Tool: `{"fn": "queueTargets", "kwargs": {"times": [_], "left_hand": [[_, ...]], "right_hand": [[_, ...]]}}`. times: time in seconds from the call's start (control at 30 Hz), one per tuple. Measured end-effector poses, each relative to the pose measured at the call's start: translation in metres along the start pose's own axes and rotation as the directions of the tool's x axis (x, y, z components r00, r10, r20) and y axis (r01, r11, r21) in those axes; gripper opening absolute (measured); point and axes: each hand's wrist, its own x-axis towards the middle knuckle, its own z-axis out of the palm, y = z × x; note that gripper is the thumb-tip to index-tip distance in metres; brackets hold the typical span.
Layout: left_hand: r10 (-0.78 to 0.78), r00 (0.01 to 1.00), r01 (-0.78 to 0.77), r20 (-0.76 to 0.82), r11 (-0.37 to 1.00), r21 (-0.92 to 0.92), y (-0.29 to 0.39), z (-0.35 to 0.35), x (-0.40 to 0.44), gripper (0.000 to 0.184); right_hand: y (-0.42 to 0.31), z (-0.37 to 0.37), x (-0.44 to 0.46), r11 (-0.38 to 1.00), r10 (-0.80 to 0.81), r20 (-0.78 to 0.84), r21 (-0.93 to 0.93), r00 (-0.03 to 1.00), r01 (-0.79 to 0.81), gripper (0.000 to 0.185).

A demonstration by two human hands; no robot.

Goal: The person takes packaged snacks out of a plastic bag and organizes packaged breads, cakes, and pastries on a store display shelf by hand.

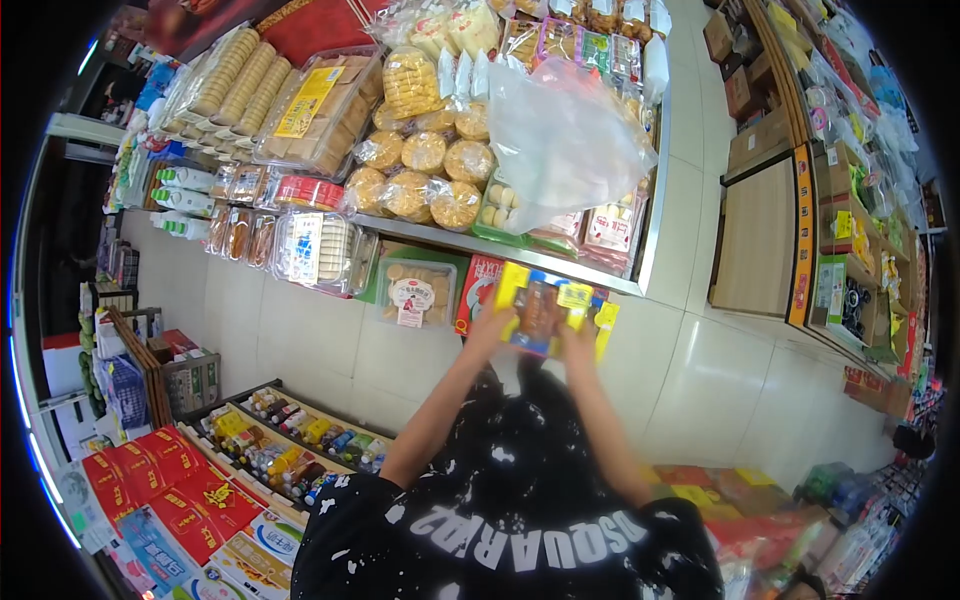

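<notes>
In front of my body I hold a yellow-and-blue food package (538, 308) with a clear window showing something brown. My left hand (490, 328) is closed on its left side. Closed on the right side is my right hand (575, 342), blurred by motion. Another yellow piece of packaging (606, 322) shows just beyond my right hand; whether it belongs to the same package I cannot tell. Behind the package stands a red box (478, 290), and left of it sits a clear tub of round biscuits (416, 292).
A display table with a metal edge (645, 270) holds round wrapped pastries (425, 155), a clear box of flat biscuits (318, 110) and a translucent plastic bag (565, 140). A wooden shelf unit (760, 240) stands right. Bottled drinks (290, 455) and red cartons (170, 480) lie lower left.
</notes>
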Motion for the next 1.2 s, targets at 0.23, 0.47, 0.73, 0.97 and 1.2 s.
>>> {"fn": "queueTargets", "kwargs": {"times": [0.23, 0.47, 0.73, 0.97, 1.2], "left_hand": [[-0.064, 0.997, 0.065, -0.040, 0.997, 0.030, 0.018, -0.092, 0.026, 0.050], [-0.174, 0.985, 0.174, -0.001, 0.984, -0.041, -0.020, -0.079, 0.050, 0.050], [0.125, 0.992, -0.110, -0.023, 0.932, 0.346, -0.040, -0.092, 0.027, 0.043], [-0.741, 0.669, 0.663, 0.050, 0.566, -0.490, -0.031, -0.071, -0.013, 0.055], [-0.562, 0.815, 0.447, 0.138, 0.461, -0.767, -0.057, -0.048, 0.034, 0.054]], "right_hand": [[0.036, 0.095, 0.029, 0.988, 0.049, 0.149, -0.155, 0.988, -0.025, 0.047], [0.030, 0.082, 0.037, 0.918, 0.328, 0.000, -0.237, 0.945, -0.319, 0.068], [0.062, -0.029, -0.030, 0.823, 0.566, -0.456, 0.354, 0.687, -0.443, 0.067], [0.109, -0.009, 0.009, 0.423, 0.351, 0.222, 0.829, 0.910, -0.365, 0.064], [0.120, -0.010, 0.035, 0.496, 0.510, 0.324, 0.646, 0.797, -0.580, 0.065]]}}
